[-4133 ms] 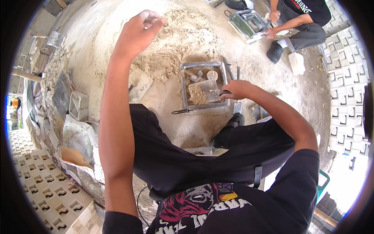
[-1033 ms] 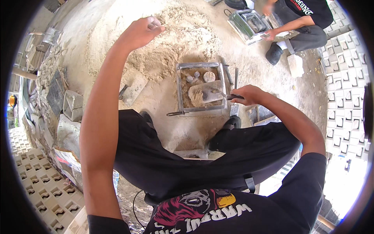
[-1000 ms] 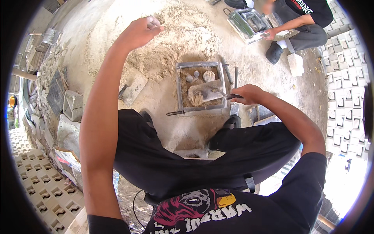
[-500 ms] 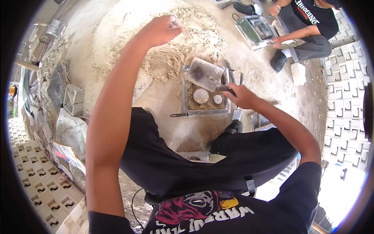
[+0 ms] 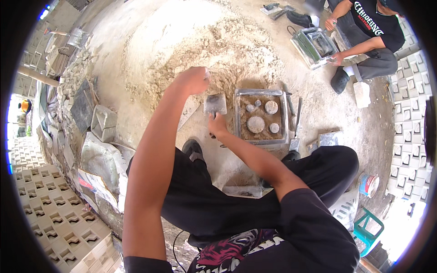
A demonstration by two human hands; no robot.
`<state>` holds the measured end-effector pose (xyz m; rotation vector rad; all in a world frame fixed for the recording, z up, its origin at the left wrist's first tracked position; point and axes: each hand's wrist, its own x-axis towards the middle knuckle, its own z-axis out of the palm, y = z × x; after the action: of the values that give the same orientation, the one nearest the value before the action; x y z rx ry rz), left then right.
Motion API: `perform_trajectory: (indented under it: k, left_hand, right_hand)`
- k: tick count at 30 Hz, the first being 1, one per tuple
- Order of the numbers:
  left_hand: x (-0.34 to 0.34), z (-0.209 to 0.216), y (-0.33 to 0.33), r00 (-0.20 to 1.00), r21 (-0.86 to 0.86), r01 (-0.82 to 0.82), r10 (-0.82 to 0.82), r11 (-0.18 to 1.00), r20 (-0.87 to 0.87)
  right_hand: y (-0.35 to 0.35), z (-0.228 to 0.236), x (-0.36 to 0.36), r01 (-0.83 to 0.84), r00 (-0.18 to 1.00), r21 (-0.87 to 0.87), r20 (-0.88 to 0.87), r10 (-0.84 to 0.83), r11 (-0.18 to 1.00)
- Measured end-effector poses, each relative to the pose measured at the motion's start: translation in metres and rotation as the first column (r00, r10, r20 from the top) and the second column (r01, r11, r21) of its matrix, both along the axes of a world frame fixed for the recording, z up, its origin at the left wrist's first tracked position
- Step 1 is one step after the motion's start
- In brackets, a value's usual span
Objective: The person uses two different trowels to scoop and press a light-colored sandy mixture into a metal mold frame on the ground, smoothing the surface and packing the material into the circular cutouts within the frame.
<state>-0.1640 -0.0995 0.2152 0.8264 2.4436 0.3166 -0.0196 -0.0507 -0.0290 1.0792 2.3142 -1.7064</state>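
Observation:
My right hand is wrapped round the dark handle of a trowel with a flat, square-cornered metal blade. The blade is just left of a square metal moulding frame packed with brown sand. Several round grey discs of different sizes lie on that sand, a large disc among them, with two small ones near the far side. My left hand is closed in front of the sand heap, beyond the trowel. Its curled fingers hide whatever may be inside.
A big pale sand heap spreads beyond the frame. Bar-like tools lie right of it. At the far right a co-worker's hands hold another frame. Patterned blocks are stacked at left, and a green stool stands lower right.
The trowel has gone from above the frame to its left side, uncovering more discs. My left hand has come nearer. The whole view has shifted, too.

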Motion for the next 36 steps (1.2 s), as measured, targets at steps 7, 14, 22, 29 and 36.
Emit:
perform_trajectory:
  k: [7, 14, 22, 29, 36]
  left_hand:
    - [-0.001, 0.028, -0.041, 0.991, 0.193, -0.130, 0.136, 0.973, -0.020]
    - [-0.004, 0.039, -0.022, 0.993, 0.198, -0.113, 0.114, 0.974, 0.010]
    - [-0.001, 0.057, 0.003, 0.995, 0.223, -0.053, 0.070, 0.973, -0.068]
    - [-0.003, 0.066, 0.009, 0.999, 0.301, -0.047, 0.051, 0.953, -0.004]
    - [0.004, 0.072, 0.033, 1.000, 0.300, 0.016, -0.008, 0.954, -0.027]
  right_hand:
    - [-0.004, -0.001, -0.060, 0.109, 0.988, 0.197, -0.131, -0.084, 0.974]
    - [0.004, -0.002, -0.026, 0.086, 0.982, 0.242, -0.184, -0.041, 0.966]
    - [0.024, 0.034, -0.002, -0.077, 0.971, 0.272, -0.198, 0.134, 0.959]
    - [0.048, 0.061, 0.012, -0.208, 0.940, 0.314, -0.197, 0.278, 0.926]
    - [0.126, 0.086, 0.021, -0.361, 0.897, 0.129, -0.224, 0.382, 0.923]
